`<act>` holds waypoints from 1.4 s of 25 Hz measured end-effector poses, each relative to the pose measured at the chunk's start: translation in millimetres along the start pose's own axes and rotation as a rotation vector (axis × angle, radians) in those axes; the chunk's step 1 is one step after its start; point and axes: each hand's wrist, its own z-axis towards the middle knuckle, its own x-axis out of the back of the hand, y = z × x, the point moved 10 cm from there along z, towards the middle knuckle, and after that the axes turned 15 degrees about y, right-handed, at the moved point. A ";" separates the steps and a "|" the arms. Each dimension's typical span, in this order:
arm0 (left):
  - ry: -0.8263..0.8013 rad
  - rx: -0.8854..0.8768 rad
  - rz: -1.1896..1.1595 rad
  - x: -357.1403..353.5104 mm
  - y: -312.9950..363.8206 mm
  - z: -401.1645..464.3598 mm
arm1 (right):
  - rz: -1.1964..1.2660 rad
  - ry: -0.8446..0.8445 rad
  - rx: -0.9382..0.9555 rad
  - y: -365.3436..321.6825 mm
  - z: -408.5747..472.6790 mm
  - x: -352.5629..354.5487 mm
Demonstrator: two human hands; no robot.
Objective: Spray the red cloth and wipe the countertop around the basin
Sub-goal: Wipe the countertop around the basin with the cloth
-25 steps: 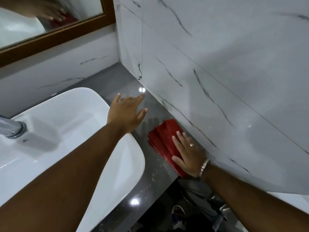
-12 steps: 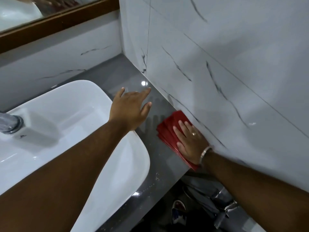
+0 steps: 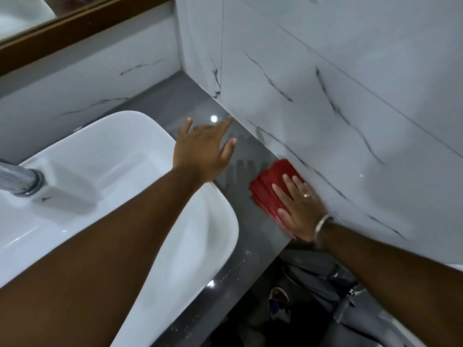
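A folded red cloth [image 3: 269, 186] lies flat on the dark grey countertop [image 3: 246, 246], right of the white basin [image 3: 140, 176] and against the marble side wall. My right hand [image 3: 299, 209] presses palm-down on the cloth with its fingers spread, covering the cloth's near half. My left hand [image 3: 203, 151] hovers with fingers apart over the counter by the basin's far right corner, holding nothing. No spray bottle is in view.
The marble-tiled side wall [image 3: 325, 108] runs along the counter's right edge. A chrome tap [image 3: 18, 180] stands at the basin's left. A wood-framed mirror [image 3: 62, 23] hangs above. Below the counter's front edge are a toilet and hose [image 3: 345, 304].
My right hand has slid the red cloth a little farther along the wall, away from the counter's front edge. My left hand stays hovering by the basin's corner.
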 end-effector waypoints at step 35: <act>-0.145 0.664 0.343 198.6 -142.6 -432.2 | 0.169 -0.126 0.468 -158.3 -79.2 -12.3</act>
